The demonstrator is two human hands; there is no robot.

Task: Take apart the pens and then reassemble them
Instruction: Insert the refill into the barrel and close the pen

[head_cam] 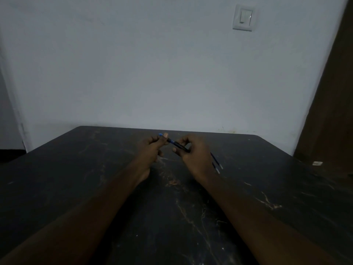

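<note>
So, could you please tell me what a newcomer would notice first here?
Both hands meet above the middle of the dark marbled table, left hand and right hand holding one blue-tipped pen between them. Two thin refills poke out beside the right hand.

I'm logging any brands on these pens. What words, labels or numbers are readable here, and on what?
None can be read.
Pen held in both hands: any print is too small and dark to tell.
Two refills on the table: no marking shows.
Wall switch: plain.
Small white item at the table's right edge: blurred.
</note>
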